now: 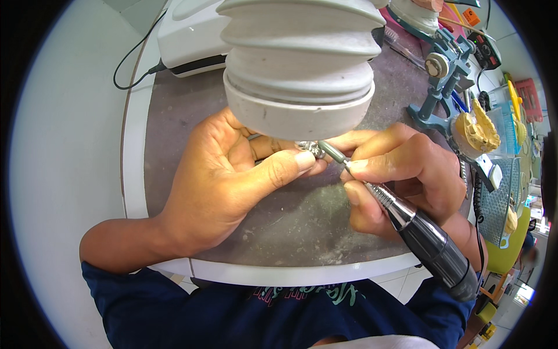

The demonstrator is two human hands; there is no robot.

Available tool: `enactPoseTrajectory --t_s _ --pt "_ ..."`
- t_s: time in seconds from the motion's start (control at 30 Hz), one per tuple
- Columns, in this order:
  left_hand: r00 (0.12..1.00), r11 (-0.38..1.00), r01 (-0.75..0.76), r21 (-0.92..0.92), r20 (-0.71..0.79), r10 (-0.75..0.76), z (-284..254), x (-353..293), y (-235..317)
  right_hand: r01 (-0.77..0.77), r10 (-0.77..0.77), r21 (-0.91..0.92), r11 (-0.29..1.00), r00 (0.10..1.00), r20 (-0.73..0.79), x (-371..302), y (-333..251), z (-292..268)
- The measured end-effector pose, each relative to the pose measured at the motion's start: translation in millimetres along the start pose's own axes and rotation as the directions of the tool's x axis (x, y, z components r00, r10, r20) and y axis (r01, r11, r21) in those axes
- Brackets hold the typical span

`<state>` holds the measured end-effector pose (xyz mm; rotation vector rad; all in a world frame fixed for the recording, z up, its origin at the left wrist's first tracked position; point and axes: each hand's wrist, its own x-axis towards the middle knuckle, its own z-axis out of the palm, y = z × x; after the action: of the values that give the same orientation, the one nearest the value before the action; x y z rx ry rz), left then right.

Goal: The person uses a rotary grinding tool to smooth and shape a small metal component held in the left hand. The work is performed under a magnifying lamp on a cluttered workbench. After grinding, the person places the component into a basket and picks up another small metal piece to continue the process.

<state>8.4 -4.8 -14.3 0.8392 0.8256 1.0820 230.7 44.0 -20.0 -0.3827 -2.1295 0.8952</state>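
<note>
Between the thumb and fingers of my left hand (224, 180) is a small shiny metal piece (314, 149), which looks like a cast dental framework; part of it is hidden by the fingers and the white hose above. My right hand (407, 174) grips a black and silver rotary handpiece (427, 232) like a pen, slanting down to the right. Its grey-green cylindrical grinding bit (332, 152) reaches the metal piece and appears to touch it. The fingers of both hands come close together around the work.
A ribbed white suction hose (299, 64) hangs right over the hands. At the far left stands a white machine (195, 35) with a cable. To the right are a blue-grey articulator (439, 87), a yellowish dental cast (479, 128) and a blue mesh basket (500, 198). Pale dust lies on the dark bench top (279, 232).
</note>
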Motion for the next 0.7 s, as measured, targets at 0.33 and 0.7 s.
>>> enactPoseTrajectory --t_s 0.33,0.7 --pt "1.0 1.0 0.007 -0.016 -0.013 -0.007 0.9 0.2 0.4 0.03 -0.03 0.026 0.999 0.999 -0.014 1.8 1.3 1.4" --pt "1.0 1.0 0.017 -0.009 -0.008 -0.017 0.8 -0.1 1.4 0.008 -0.008 0.026 1.0 1.0 -0.008 -1.1 2.8 0.2"
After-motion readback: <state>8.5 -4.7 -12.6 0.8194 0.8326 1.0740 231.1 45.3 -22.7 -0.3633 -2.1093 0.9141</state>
